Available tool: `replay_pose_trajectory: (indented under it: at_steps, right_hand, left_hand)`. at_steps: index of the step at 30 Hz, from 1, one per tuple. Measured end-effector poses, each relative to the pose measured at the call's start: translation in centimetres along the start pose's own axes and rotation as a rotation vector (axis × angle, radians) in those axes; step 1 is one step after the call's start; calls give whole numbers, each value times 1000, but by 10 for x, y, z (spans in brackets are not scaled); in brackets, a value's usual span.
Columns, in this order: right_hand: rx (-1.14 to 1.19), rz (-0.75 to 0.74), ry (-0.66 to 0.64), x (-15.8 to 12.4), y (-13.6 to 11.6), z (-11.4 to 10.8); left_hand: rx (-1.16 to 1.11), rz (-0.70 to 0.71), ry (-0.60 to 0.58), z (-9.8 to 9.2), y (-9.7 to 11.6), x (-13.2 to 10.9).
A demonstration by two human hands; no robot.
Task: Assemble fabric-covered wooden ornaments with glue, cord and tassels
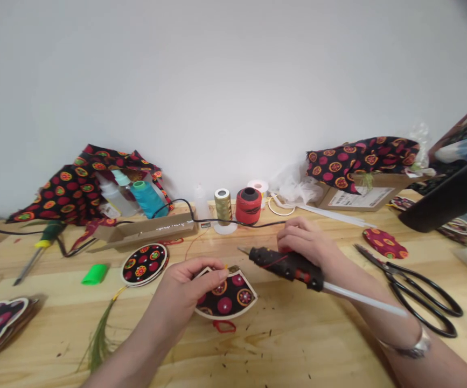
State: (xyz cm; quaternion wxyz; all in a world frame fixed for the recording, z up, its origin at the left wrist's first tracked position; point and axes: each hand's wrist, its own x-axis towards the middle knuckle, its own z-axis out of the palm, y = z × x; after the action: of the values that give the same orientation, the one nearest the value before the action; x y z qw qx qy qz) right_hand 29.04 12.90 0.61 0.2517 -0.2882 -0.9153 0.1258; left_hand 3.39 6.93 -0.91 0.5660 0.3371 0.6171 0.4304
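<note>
My left hand [190, 283] pinches the upper edge of a fan-shaped fabric piece [225, 302], black with magenta and orange flower prints and a pale border. A red cord loop [224, 326] sticks out below it. My right hand [308, 242] is wrapped around a black hot glue gun [284, 265], whose tip points left, just above and right of the fabric piece. From the gun's back end a long translucent glue stick [364, 298] runs out over my right forearm. A small dark bit shows at the piece's top edge; I cannot make out what it is.
Black scissors [411, 291] and a magenta fabric scrap [385, 243] lie right. Left are a round fabric piece [144, 264] with a green tassel [103, 337], a green object [95, 274] and a screwdriver [39, 250]. Thread spools [248, 207] and a black cable [237, 221] stretch behind.
</note>
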Motion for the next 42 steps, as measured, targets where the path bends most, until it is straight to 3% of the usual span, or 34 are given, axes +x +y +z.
replay_pose_trajectory:
  at_steps: [5, 14, 20, 30, 33, 38, 42]
  right_hand:
    - [-296, 67, -223, -1, 10, 6]
    - [-222, 116, -192, -17, 11, 7]
    - [-122, 200, -240, -19, 14, -3]
    - [-234, -26, -383, -15, 35, -25]
    - [-325, -58, -361, -19, 38, -35]
    - [-269, 153, -171, -18, 12, -36]
    - [-152, 314, -198, -16, -31, -12]
  left_hand:
    - [-2, 5, 19, 1, 1, 0]
    - [0, 3, 20, 1, 1, -1]
    - [-13, -3, 14, -1, 1, 2]
    - [-26, 5, -17, -2, 3, -1]
    - [-20, 9, -19, -2, 3, -1]
    - [-4, 18, -18, -3, 2, -2]
    - [1, 17, -30, -2, 1, -1]
